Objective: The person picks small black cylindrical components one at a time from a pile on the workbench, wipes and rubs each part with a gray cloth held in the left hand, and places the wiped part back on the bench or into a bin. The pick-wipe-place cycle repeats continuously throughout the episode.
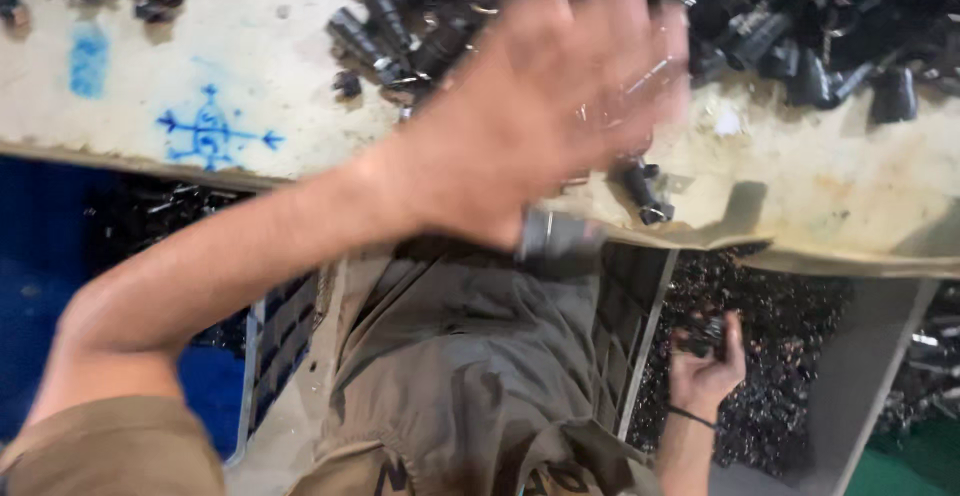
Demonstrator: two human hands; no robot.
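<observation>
My left hand (540,106) is stretched out over a worn beige table (250,66), fingers spread and blurred by motion. It hovers over a heap of black metal cylindrical parts (800,36) along the far side. A blurred dark cylinder part (555,234) sits just under the heel of this hand at the table's near edge, and I cannot tell whether they touch. My right hand (705,361) is low, below the table edge at the right, with its fingers curled around a small black part (705,336). A dark band is on that wrist.
Blue painted marks (210,134) are on the table at left. A blue crate (60,286) with dark parts stands under the table's left side. A mass of small black parts (790,356) lies below at right. My olive trousers (470,366) fill the lower middle.
</observation>
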